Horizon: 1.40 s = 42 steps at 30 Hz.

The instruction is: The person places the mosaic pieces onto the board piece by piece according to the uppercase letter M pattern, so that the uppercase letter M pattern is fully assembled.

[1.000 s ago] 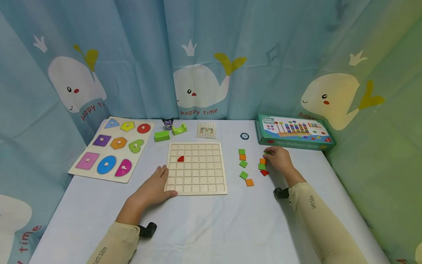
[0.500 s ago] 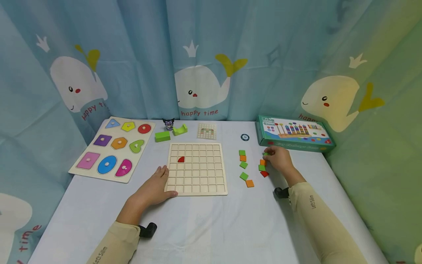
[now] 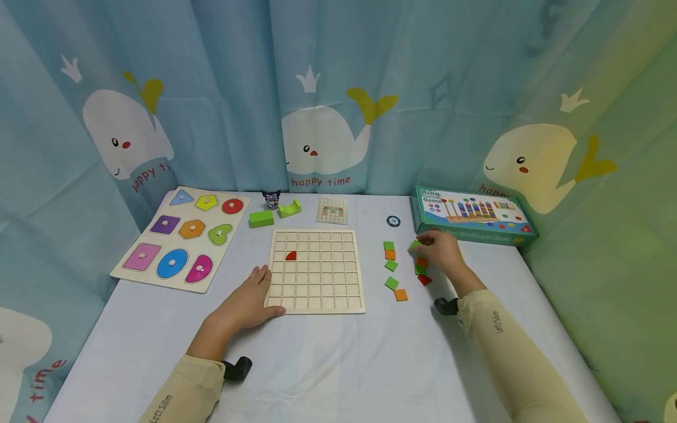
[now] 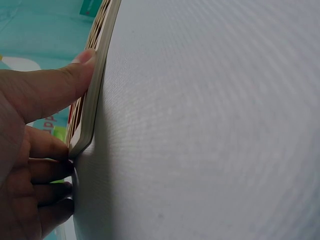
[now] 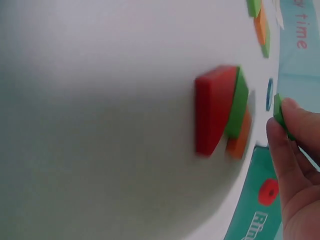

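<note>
My left hand rests at the near left corner of a wooden grid board, its thumb on the front edge and its fingers along the left side. A red quarter-round piece sits in one cell of the board. Between thumb and fingertips, my right hand pinches a green square tile, lifted off the table in the right wrist view. Close below that hand lie an orange tile, a green tile and a red piece; the hand partly covers the orange one in the head view.
Left of that hand runs a loose column of green and orange tiles. A pattern card, green blocks, a small figurine and a round chip stand behind. A shape puzzle lies left; a game box sits back right.
My right hand has shifted slightly left with the green tile, which now shows more clearly beyond its fingertips. The left hand and the board keep their places.
</note>
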Each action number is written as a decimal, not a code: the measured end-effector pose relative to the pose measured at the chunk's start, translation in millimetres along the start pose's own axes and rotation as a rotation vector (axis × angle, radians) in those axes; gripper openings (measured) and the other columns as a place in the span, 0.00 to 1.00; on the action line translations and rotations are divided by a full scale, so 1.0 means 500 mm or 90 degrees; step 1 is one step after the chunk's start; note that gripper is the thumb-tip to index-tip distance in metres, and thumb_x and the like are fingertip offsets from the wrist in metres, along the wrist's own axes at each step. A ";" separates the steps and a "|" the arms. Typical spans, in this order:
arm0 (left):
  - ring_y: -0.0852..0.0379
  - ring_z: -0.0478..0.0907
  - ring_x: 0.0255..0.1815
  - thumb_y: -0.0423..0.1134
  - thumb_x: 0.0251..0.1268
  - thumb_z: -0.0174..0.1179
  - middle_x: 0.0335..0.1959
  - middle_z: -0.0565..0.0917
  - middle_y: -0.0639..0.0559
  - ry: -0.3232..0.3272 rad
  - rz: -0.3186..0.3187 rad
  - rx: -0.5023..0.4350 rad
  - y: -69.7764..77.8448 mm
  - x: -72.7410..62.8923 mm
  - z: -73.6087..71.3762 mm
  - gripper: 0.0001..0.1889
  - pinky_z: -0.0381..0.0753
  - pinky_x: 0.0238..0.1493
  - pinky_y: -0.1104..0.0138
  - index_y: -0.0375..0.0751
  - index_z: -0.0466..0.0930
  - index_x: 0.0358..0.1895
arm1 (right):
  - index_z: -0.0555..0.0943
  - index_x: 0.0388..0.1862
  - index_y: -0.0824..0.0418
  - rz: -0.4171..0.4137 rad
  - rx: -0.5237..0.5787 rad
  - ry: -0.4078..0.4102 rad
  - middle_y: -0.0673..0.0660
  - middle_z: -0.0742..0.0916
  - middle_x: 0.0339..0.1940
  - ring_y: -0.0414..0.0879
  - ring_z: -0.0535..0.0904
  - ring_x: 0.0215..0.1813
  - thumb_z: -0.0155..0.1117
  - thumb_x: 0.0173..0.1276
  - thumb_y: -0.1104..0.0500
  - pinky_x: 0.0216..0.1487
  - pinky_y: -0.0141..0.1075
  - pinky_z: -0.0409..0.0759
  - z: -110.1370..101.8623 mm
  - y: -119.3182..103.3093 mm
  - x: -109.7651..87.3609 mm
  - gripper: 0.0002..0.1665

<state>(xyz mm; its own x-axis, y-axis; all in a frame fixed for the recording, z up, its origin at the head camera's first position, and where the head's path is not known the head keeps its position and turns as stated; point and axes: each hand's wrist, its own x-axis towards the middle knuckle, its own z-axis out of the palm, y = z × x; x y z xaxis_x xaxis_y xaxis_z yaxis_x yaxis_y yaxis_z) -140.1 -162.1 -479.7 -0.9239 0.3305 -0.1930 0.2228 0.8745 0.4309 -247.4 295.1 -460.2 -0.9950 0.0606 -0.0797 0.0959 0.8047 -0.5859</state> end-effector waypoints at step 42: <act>0.34 0.47 0.80 0.55 0.62 0.69 0.79 0.53 0.30 0.001 0.009 0.009 -0.004 0.001 0.004 0.52 0.56 0.75 0.48 0.21 0.53 0.75 | 0.89 0.48 0.61 -0.154 0.077 -0.110 0.59 0.88 0.46 0.53 0.85 0.47 0.73 0.66 0.58 0.40 0.41 0.82 0.119 -0.197 0.036 0.13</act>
<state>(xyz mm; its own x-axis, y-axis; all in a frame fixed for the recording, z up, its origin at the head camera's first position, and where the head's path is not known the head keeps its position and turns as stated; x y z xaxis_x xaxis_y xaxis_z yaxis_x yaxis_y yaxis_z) -140.4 -162.9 -482.6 -0.9214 0.3415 -0.1853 0.2398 0.8751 0.4203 -272.9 181.8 -451.8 -0.9706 -0.2337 -0.0569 -0.1295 0.7072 -0.6950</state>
